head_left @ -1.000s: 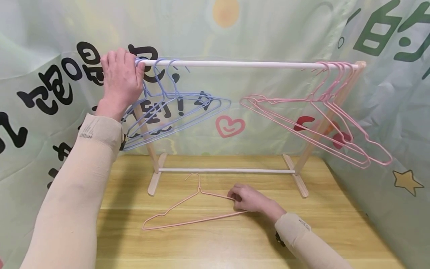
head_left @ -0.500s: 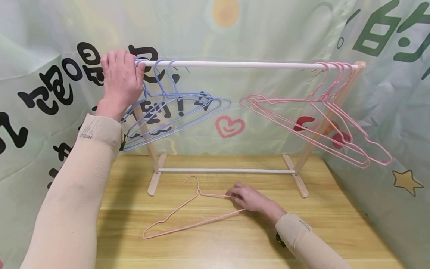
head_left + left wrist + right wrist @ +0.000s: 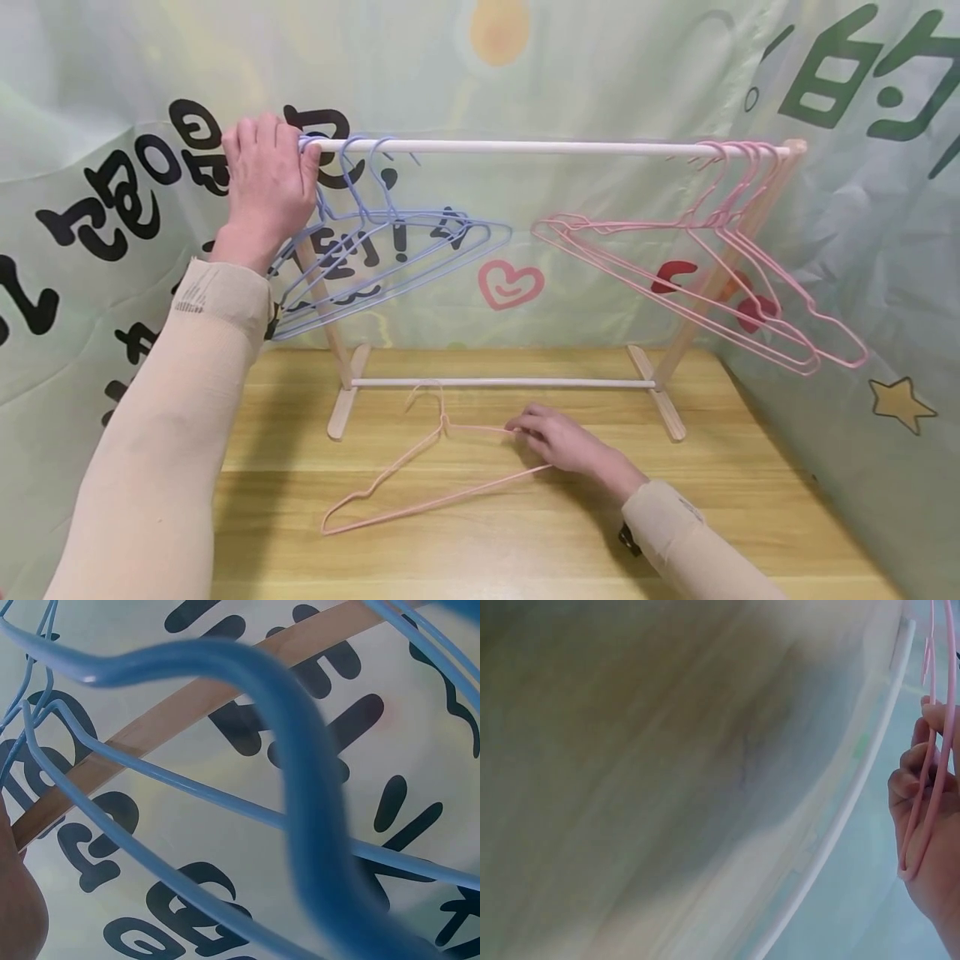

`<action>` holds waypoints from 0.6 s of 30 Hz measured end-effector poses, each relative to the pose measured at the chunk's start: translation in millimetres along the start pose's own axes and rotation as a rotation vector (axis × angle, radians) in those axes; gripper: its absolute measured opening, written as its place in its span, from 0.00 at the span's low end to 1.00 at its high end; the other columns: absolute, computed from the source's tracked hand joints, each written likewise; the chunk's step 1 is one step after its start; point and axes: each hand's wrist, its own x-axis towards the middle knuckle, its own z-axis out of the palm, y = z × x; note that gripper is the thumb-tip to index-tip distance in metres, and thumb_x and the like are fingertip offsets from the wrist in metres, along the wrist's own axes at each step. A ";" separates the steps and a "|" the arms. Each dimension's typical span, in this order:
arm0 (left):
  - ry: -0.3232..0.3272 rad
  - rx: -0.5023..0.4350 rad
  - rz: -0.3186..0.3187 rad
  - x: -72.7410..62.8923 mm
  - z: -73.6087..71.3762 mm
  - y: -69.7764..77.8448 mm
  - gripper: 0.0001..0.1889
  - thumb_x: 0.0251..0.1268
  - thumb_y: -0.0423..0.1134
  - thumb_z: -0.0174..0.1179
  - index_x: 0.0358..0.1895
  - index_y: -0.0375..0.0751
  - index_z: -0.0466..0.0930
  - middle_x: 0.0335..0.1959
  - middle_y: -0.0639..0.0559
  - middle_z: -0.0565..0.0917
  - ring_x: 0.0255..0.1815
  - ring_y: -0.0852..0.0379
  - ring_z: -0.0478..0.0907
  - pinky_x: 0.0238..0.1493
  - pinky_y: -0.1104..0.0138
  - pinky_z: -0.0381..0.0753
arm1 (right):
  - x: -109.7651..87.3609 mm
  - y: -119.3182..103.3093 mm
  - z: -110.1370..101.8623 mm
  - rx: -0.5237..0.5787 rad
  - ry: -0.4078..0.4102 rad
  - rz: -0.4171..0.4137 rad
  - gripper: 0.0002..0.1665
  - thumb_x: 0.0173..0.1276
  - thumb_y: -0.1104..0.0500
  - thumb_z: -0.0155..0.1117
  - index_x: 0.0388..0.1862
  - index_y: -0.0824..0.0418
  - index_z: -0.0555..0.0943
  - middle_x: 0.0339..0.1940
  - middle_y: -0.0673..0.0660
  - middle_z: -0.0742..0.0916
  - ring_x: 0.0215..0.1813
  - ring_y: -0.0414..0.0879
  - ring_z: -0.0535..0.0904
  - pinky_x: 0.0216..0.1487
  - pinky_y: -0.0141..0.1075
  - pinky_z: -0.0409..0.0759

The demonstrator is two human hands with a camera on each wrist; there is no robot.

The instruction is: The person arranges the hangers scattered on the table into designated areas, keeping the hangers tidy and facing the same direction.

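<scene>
My left hand point(image 3: 266, 179) grips the upper left corner of a clothes rack point(image 3: 525, 148), beside the hooks of several blue hangers point(image 3: 423, 216) on its white rod. In the left wrist view, a blue hanger point(image 3: 307, 802) passes close to the camera, with part of the hand at the left edge. Low over the table, my right hand point(image 3: 570, 442) pinches a pink hanger point(image 3: 444, 502) by its right shoulder. Its hook points toward the rack's lower bar, and the fingers cover its right end. The right wrist view shows that end lying across the palm.
Several pink hangers point(image 3: 708, 222) hang at the rod's right end. The rack's wooden feet point(image 3: 667, 408) and lower white bar point(image 3: 502, 383) stand at the back of the wooden table point(image 3: 480, 558). A printed cloth backdrop point(image 3: 600, 67) encloses the table behind and at both sides.
The pink hanger has tilted in my right hand: its left corner now sits nearer the front and its hook reaches slightly higher. My left hand keeps its place on the rack.
</scene>
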 end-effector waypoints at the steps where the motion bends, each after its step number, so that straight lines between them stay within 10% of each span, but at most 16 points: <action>1: 0.001 -0.001 0.000 -0.1 0.0 0.0 0.30 0.85 0.56 0.32 0.49 0.27 0.68 0.47 0.33 0.66 0.53 0.32 0.56 0.67 0.44 0.47 | -1.3 -0.4 -1.4 0.000 0.012 0.000 0.16 0.73 0.68 0.64 0.58 0.61 0.86 0.44 0.53 0.84 0.39 0.38 0.77 0.40 0.33 0.80; 18: 0.001 -0.018 -0.001 -0.9 0.5 -0.9 0.30 0.85 0.55 0.32 0.47 0.27 0.68 0.46 0.34 0.65 0.53 0.31 0.56 0.66 0.44 0.47 | -28.9 2.1 -57.1 -0.147 0.435 -0.205 0.22 0.55 0.81 0.70 0.48 0.67 0.88 0.37 0.56 0.81 0.31 0.40 0.72 0.29 0.29 0.72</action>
